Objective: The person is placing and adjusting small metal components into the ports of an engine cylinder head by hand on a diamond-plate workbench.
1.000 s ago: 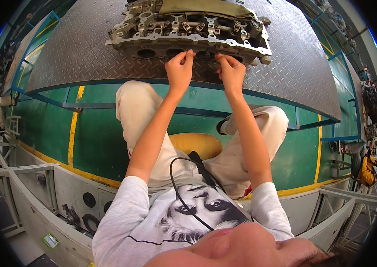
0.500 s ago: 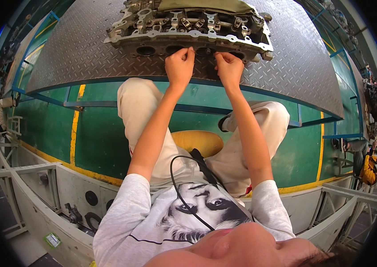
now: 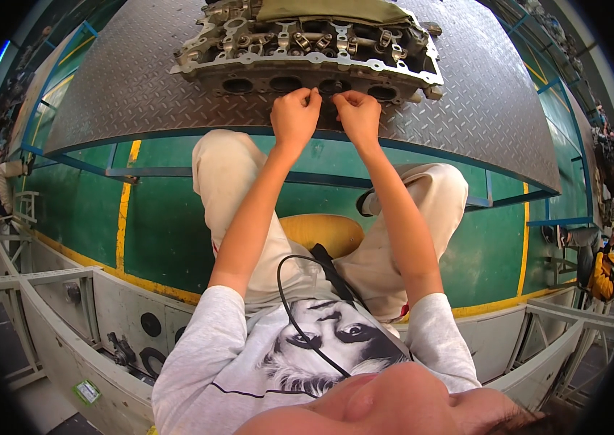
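Here it is, up on the desk's near half — the long, grey-brown metal cylinder head [image 3: 314, 61], valve gear showing on top and dark oval openings [image 3: 237, 86] lined along its near face. It lies straight ahead of the hands, its long axis running left to right, roughly across the forearms. And the hands are right up at that near face! The left hand [image 3: 294, 116] is below the second and third openings, the right hand [image 3: 360, 114] just beside it, fingertips by the third; neither looks clearly nearer. Both are curled, thumbs close to forefingers, but whether they pinch anything small, I cannot tell.

Now the change from half a second ago: the right hand has slid leftward, narrowing the gap — and the rightmost opening, partly covered then, shows plainly.

Further out, a folded olive-green cloth-like piece [image 3: 332, 9] lies at the far side, all on the grey diamond-plate metal desk [image 3: 133, 94] with its blue frame [image 3: 176, 172], above a green floor [image 3: 158, 239].
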A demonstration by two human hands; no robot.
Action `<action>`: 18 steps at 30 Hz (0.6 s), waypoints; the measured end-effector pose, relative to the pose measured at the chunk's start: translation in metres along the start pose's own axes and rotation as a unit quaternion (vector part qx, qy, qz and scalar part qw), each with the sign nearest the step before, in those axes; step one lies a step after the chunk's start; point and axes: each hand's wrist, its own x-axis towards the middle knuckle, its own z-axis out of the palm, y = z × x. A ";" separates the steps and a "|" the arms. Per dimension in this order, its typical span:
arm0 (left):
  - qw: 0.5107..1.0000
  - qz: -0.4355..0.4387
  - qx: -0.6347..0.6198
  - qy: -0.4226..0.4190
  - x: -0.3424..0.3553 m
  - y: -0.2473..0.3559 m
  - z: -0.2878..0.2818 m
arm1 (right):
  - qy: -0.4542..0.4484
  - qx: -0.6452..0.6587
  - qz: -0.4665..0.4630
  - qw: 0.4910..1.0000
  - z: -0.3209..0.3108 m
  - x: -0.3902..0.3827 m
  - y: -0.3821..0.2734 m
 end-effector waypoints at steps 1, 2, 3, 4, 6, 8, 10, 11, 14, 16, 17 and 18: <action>1.000 0.000 0.000 -0.003 0.000 0.003 -0.002 | -0.001 0.001 -0.001 1.000 0.002 0.000 0.002; 1.000 -0.001 0.000 -0.007 0.000 0.005 -0.003 | 0.002 -0.016 -0.007 1.000 0.004 0.000 0.004; 1.000 0.000 0.001 -0.005 0.000 0.005 -0.005 | 0.006 -0.032 -0.012 0.999 0.006 0.000 0.006; 1.000 -0.004 0.008 -0.013 0.000 0.005 -0.006 | 0.005 -0.032 -0.013 0.999 0.009 0.000 0.007; 1.000 -0.008 0.015 -0.020 0.000 0.003 -0.007 | 0.010 -0.058 -0.048 0.997 0.014 -0.001 0.010; 0.998 -0.033 -0.002 -0.044 0.000 -0.001 -0.010 | 0.015 -0.056 -0.035 0.998 0.019 -0.003 0.007; 0.998 -0.041 -0.025 -0.048 0.001 -0.008 -0.008 | 0.020 -0.054 -0.022 0.998 0.024 -0.007 0.002; 0.996 -0.049 -0.048 -0.052 0.001 -0.011 -0.006 | 0.037 -0.074 -0.046 0.996 0.027 -0.010 -0.001; 0.995 -0.057 -0.049 -0.058 0.002 -0.014 -0.006 | 0.065 -0.148 -0.122 0.979 0.029 -0.014 -0.011; 0.995 -0.057 -0.069 -0.046 0.002 -0.010 -0.006 | 0.073 -0.202 -0.176 0.961 0.028 -0.015 -0.017; 0.994 -0.056 -0.088 -0.034 0.002 -0.008 -0.006 | 0.083 -0.227 -0.220 0.945 0.026 -0.014 -0.019; 0.994 -0.060 -0.089 -0.031 0.003 -0.009 -0.005 | 0.093 -0.252 -0.263 0.927 0.024 -0.013 -0.021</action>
